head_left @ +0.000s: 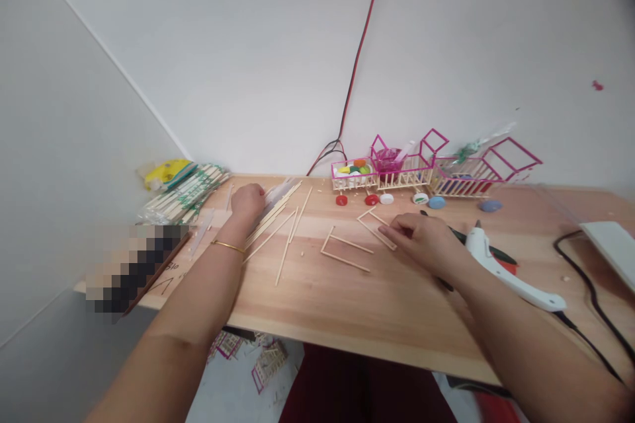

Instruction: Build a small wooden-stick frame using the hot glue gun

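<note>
Pale walls (248, 46) rise behind a wooden surface (307, 310). Wrapped sticks (191, 193) lie at far left. Next, the left hand (248, 203) is at loose sticks (272, 217); I can't tell whether its grip is closed. One three-sided stick frame (346, 262) lies mid-surface; right of it, the right hand (417, 236) is at a second frame (374, 232), whether clamped on it I can't tell. Farther right lies a glue gun (501, 274).

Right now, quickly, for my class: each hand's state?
Left hand: curled beside loose sticks; grip cannot be told.
Right hand: at a stick frame; grip cannot be told.
</note>
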